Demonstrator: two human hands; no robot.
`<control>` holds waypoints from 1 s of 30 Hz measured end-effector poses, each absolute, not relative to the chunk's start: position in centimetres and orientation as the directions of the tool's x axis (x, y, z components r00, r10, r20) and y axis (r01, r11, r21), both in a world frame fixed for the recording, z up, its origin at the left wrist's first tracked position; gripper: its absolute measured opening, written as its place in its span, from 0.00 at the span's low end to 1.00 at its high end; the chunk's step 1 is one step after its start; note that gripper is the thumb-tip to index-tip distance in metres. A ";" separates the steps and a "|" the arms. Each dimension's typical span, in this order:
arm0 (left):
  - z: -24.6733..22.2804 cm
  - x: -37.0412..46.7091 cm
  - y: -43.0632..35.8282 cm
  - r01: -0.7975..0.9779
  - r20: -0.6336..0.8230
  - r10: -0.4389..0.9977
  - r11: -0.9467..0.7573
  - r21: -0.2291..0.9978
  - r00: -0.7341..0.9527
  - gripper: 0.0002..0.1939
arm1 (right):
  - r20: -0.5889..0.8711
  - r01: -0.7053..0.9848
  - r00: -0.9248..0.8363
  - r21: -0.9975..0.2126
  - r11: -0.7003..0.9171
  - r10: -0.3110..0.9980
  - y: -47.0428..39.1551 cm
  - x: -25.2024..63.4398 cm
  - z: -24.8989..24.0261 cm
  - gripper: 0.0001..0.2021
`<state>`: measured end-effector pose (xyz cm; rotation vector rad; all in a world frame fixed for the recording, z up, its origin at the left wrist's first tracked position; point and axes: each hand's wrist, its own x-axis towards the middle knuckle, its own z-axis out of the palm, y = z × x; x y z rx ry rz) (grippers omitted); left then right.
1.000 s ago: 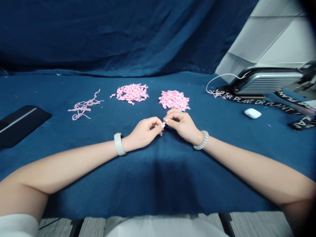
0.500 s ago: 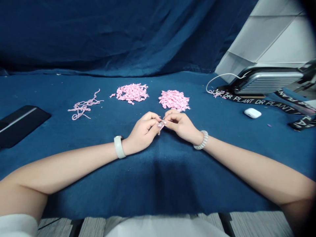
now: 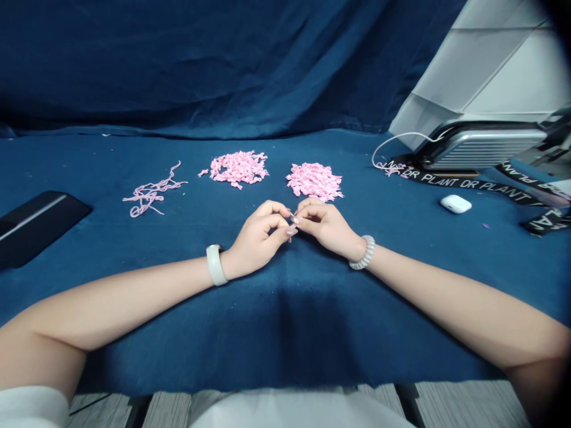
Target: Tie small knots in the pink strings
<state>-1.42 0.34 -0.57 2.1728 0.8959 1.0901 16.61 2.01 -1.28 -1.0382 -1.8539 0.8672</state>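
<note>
My left hand (image 3: 263, 236) and my right hand (image 3: 328, 227) meet fingertip to fingertip above the blue cloth, both closed in a pinch. Whatever lies between the fingertips is too small and covered for me to make out. Just beyond my right hand sits a round pile of short pink yarn pieces (image 3: 314, 181). A second, looser pink yarn pile (image 3: 239, 167) lies farther back and to the left. Off to the left are tangled, longer strands of pink yarn (image 3: 149, 195).
The blue cloth (image 3: 214, 333) covers the table. At left lies a flat black object (image 3: 42, 227) with a pale stripe. On the right are a white earbud case (image 3: 455, 204), a black lettered strap (image 3: 473, 185) and a silver ribbed device (image 3: 491, 148) with a white cable.
My left thumb has shifted slightly down and away from its index finger. Both hands otherwise keep their place, and the yarn piles look the same.
</note>
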 end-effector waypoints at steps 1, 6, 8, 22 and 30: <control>-0.6 -1.4 0.3 0.319 0.473 0.754 -0.635 0.704 0.456 0.14 | 0.319 0.325 -0.321 -0.847 0.420 0.892 2.0 16.6 -1.3 0.08; -0.6 -1.4 0.3 0.302 0.487 0.726 -0.662 0.685 0.486 0.10 | 0.314 0.327 -0.326 -0.847 0.418 0.891 2.1 16.7 -1.3 0.08; -0.6 -1.3 0.2 0.280 0.485 0.717 -0.665 0.693 0.501 0.09 | 0.314 0.321 -0.329 -0.850 0.417 0.891 2.1 16.7 -1.3 0.08; -0.8 -1.2 0.3 0.233 0.497 0.723 -0.651 0.723 0.480 0.07 | 0.297 0.293 -0.335 -0.869 0.398 0.894 1.8 16.5 -1.2 0.07; -0.6 -1.0 0.3 0.258 0.533 0.748 -0.647 0.717 0.395 0.08 | 0.317 0.331 -0.313 -0.847 0.415 0.895 2.2 16.7 -1.4 0.08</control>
